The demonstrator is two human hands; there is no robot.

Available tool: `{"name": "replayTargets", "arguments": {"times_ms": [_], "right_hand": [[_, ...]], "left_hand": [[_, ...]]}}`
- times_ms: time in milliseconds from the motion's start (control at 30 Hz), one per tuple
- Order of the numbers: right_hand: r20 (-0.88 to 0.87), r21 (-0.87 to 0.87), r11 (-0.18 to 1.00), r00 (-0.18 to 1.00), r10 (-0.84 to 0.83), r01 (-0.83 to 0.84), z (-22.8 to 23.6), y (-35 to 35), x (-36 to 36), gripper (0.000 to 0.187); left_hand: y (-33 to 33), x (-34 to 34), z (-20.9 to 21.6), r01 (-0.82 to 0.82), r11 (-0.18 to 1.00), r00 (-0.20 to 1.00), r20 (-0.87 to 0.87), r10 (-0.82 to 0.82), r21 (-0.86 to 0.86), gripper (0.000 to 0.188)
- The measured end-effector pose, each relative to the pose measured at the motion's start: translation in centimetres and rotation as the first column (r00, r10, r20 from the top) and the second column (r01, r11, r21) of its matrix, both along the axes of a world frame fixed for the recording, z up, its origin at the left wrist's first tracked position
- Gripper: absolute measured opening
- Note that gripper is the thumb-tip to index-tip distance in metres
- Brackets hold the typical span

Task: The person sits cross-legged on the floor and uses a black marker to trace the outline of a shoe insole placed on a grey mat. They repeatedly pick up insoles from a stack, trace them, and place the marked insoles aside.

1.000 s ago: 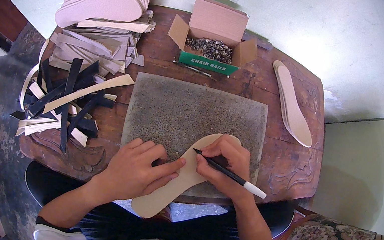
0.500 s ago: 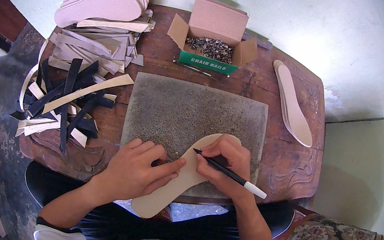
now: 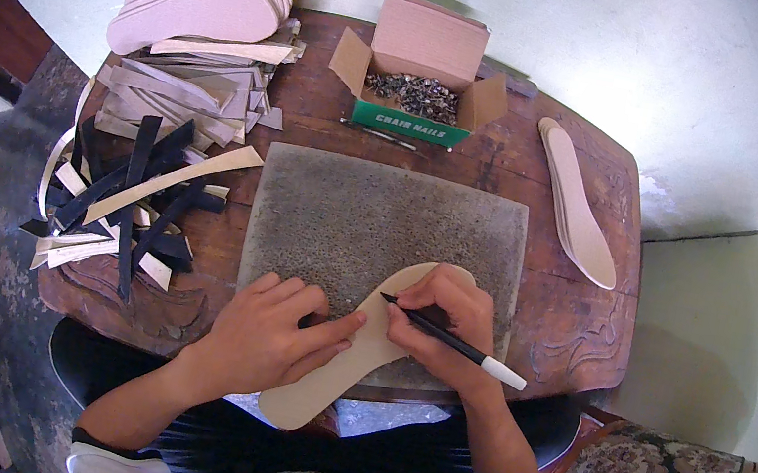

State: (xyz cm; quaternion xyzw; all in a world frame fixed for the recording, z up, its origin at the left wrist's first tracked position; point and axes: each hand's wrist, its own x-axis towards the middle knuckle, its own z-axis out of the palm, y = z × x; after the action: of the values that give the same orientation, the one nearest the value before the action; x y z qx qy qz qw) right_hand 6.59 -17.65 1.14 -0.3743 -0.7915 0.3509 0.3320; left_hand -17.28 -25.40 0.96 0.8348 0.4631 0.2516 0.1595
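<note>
A beige, sole-shaped insole [image 3: 357, 357] lies aslant across the near part of a rough grey slab [image 3: 342, 215], its lower end reaching past the slab's near edge over my lap. My left hand [image 3: 272, 334] bears on its left edge with the fingers partly curled, holding it against the slab. In my right hand [image 3: 454, 314] is a black marker [image 3: 465, 348] with a white end, gripped like a pen. Its dark tip touches or nearly touches the insole's upper left edge. Any line drawn there is too faint to make out.
More insoles are stacked at the back left [image 3: 197, 6], with two or so at the right [image 3: 577, 205]. Grey strips [image 3: 183, 89] and black and cream strips [image 3: 137, 186] pile up on the left. An open green box of nails [image 3: 407, 126] stands behind the slab on the carved wooden table [image 3: 576, 315].
</note>
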Motion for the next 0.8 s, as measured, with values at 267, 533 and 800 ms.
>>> {"name": "replayTargets", "arguments": {"times_ms": [267, 533, 800], "right_hand": [[-0.026, -0.051, 0.999, 1.000, -0.007, 0.005, 0.12, -0.02, 0.29, 0.020], [-0.094, -0.120, 0.991, 0.993, -0.078, 0.066, 0.26, 0.13, 0.26, 0.018], [-0.073, -0.104, 0.992, 0.994, -0.083, 0.076, 0.29, 0.06, 0.01, 0.017]], "left_hand": [[0.08, 0.11, 0.15, -0.002, 1.000, 1.000, 0.011, 0.002, 0.011, 0.034], [0.04, 0.05, 0.16, -0.004, 1.000, 1.000, 0.000, 0.004, 0.012, 0.034], [0.10, -0.03, 0.16, 0.004, 1.000, 1.000, 0.010, -0.004, 0.010, 0.033]]}}
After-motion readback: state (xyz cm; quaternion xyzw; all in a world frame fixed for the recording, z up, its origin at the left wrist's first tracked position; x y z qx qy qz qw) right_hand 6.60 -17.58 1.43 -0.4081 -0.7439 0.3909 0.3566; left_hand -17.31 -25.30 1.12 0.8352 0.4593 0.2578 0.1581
